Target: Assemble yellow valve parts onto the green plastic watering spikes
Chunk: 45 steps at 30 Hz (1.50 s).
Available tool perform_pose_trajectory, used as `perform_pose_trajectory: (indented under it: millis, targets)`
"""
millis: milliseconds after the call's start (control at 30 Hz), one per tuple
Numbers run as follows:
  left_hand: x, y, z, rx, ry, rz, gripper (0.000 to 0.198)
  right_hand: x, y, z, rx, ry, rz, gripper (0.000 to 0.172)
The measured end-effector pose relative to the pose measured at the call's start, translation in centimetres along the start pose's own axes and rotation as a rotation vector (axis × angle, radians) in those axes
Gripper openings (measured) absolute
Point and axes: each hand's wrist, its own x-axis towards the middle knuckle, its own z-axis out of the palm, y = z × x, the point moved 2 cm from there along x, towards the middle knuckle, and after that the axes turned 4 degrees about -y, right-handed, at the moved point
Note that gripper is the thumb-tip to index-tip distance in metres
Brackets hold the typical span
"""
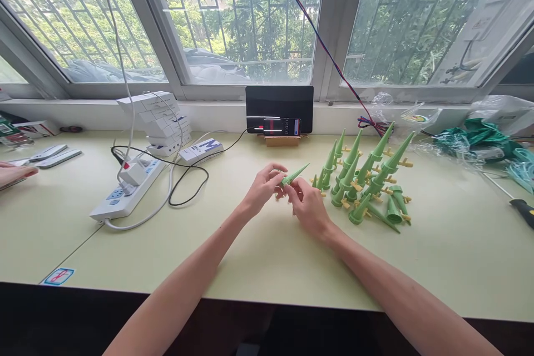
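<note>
Both my hands meet over the middle of the pale green table (pixel 258 256). My left hand (pixel 262 186) pinches the wide end of a green cone-shaped plastic spike (pixel 295 174), whose tip points up and to the right. My right hand (pixel 307 206) is closed on the same spike from below, fingers curled at its base. Just to the right lies a pile of several more green spikes with small yellow fittings (pixel 367 181), close to my right hand but not touching it.
A white power strip (pixel 125 192) with plugged cables lies at the left, with stacked white boxes (pixel 161 119) behind it. A phone on a wooden stand (pixel 282 128) leans against a dark screen (pixel 279 105). Green tubing and bags (pixel 475 136) fill the right. Another person's hand (pixel 14 173) shows at the far left edge.
</note>
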Motion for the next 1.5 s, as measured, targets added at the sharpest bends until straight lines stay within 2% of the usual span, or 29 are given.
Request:
perform_pose_trajectory:
  millis: [467, 600, 767, 900, 1100, 1200, 1500]
  targets:
    - [-0.4, 0.8, 0.1, 0.103, -0.003, 0.009, 0.033, 0.1, 0.1, 0.0, 0.029, -0.023, -0.028, 0.033]
    - [-0.3, 0.6, 0.0, 0.12, 0.04, 0.023, 0.03, 0.1, 0.2, 0.0, -0.013, -0.028, -0.016, 0.03]
    - [0.0, 0.5, -0.4, 0.049, 0.173, 0.099, 0.03, 0.1, 0.2, 0.0, -0.161, -0.006, -0.051, 0.021]
    - [0.2, 0.4, -0.5, 0.025, 0.239, 0.118, 0.03, 0.0, 0.3, 0.5, -0.344, -0.08, -0.088, 0.017]
    - [0.1, 0.2, -0.5, 0.049, 0.244, 0.099, 0.029, -0.2, 0.7, 1.1, -0.542, -0.242, -0.078, 0.028]
    - [0.1, 0.1, -0.5, 0.058, 0.244, 0.095, 0.028, -0.3, 0.6, 1.1, -0.605, -0.3, -0.058, 0.029]
    - [0.0, 0.3, -0.4, 0.079, 0.251, 0.074, 0.029, -0.4, 0.5, 1.0, -0.634, -0.318, -0.062, 0.027]
